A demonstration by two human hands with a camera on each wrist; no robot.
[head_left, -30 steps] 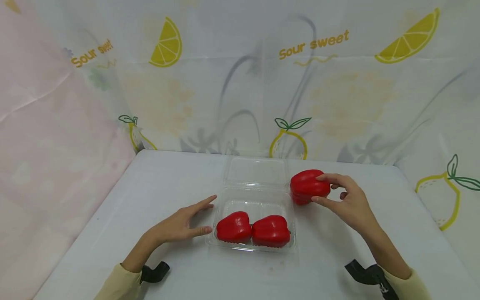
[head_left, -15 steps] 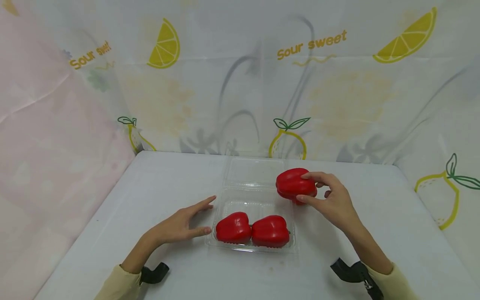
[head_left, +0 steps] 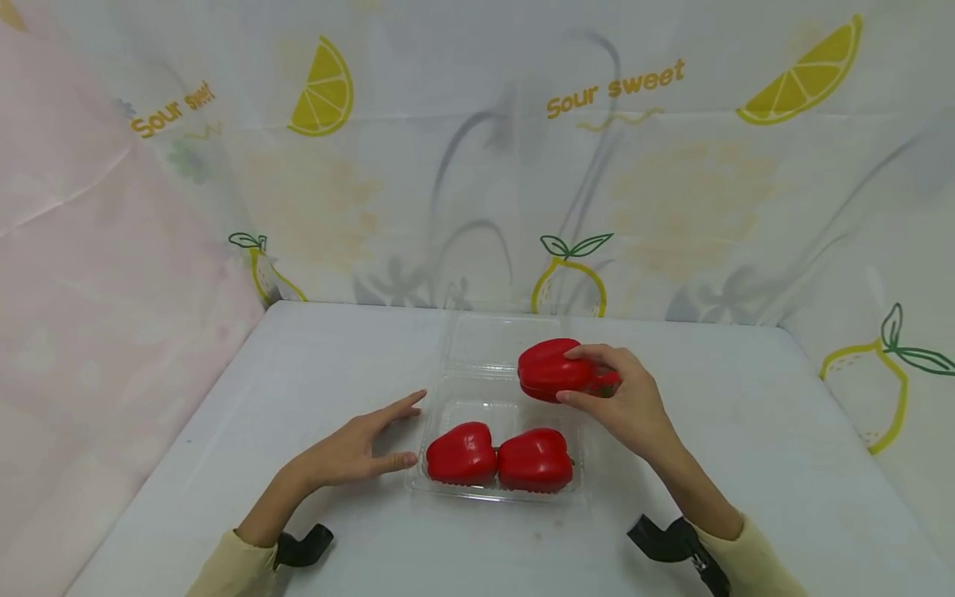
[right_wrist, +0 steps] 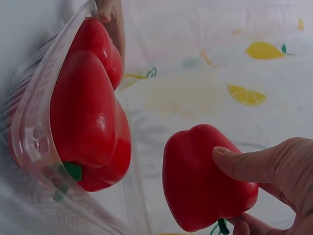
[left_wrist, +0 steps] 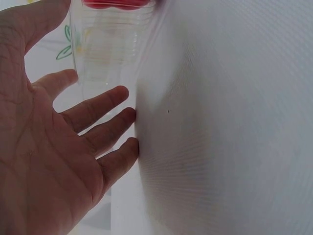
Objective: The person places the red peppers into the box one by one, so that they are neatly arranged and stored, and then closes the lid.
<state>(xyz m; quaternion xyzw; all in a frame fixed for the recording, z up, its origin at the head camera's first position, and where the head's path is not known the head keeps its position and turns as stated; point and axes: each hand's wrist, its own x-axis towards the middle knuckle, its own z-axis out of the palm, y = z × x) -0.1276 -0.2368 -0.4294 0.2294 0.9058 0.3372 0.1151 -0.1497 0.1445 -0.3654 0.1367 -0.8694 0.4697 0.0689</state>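
Note:
My right hand point(head_left: 627, 402) pinches a red bell pepper point(head_left: 552, 371) between thumb and fingers, over the back right part of a clear plastic clamshell box point(head_left: 448, 410). In the right wrist view this pepper point(right_wrist: 200, 178) shows a short green stem pointing down, and the thumb lies on its side. Two more red bell peppers lie side by side in the front of the box, a left one point(head_left: 461, 453) and a right one point(head_left: 535, 460). My left hand point(head_left: 358, 448) is spread at the box's left side, thumb right at the rim; in the left wrist view its fingers point(left_wrist: 110, 129) hold nothing.
The box's clear lid point(head_left: 485, 340) lies folded back toward the rear of the white table point(head_left: 336, 348). A lemon-patterned cloth point(head_left: 418, 166) hangs behind the table, and a pink cloth point(head_left: 97, 332) on the left. Black straps point(head_left: 304, 547) sit on both wrists.
My right hand has carried its bell pepper leftward from beside the box to over its back part. My left hand and the two peppers in the box have stayed put.

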